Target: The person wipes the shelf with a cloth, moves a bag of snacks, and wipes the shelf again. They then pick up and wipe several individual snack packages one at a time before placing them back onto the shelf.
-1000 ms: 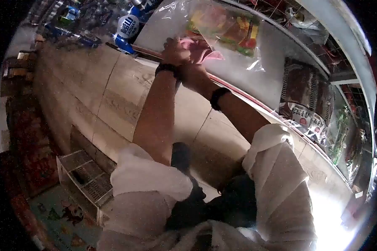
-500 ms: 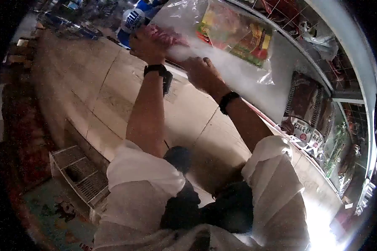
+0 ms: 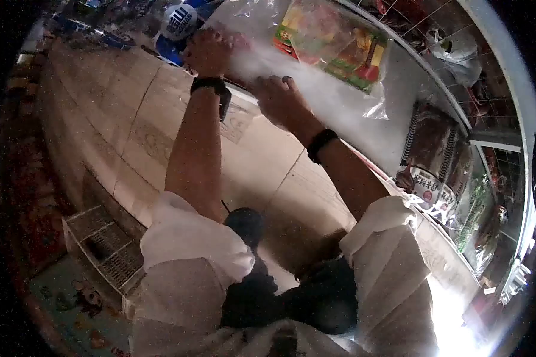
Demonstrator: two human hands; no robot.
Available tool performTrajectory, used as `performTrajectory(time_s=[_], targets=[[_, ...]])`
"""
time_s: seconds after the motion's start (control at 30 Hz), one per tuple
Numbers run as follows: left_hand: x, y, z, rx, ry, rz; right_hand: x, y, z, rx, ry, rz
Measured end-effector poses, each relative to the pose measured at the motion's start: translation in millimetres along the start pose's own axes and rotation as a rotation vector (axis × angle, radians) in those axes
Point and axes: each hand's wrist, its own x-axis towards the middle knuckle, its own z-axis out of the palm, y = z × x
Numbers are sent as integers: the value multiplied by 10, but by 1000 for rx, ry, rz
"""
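At the top of the head view, my left hand has its fingers curled against a crumpled pink package, which it partly hides. My right hand is at the near edge of a pale, hazy surface; its fingers are bent and the fingertips are hard to see. Just beyond it lies a clear plastic bag with a colourful printed food picture. Left of the pink package is a blue-and-white printed pack. Both wrists wear black bands.
Dark packs with white labels and a green-marked clear packet lie along the right side. A metal frame with wire grid curves around the right. At lower left are a slatted crate and a patterned mat on the tiled floor.
My left hand has shifted slightly up, now covering more of the pink package. My right hand has moved a little left. The whole view has shifted slightly.
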Motion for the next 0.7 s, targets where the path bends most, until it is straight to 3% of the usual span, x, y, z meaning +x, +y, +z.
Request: performTrajectory(time_s=[0.07,0.17,0.23,0.3,0.37,0.47,0.63,0.7], targets=[[54,-94,-23,25,-69,-38,-2,8,-2,10,-72,6],[130,-137,10,-91,30,-265,-3,17,32,26,45,22],[160,-66,-63,20,12,-276,-6,35,45,160,45,56],[164,-16,-372,23,-255,-188,-25,63,127,157,128,47],[182,-279,342,161,85,6,-33,73,161,244,238,44],[83,-143,219,13,314,300,-39,79,114,303,209,66],[-221,308,-75,150,-56,245,-51,75,124,267,253,57],[-336,400,-104,85,-1,323,-42,56,163,303,309,96]])
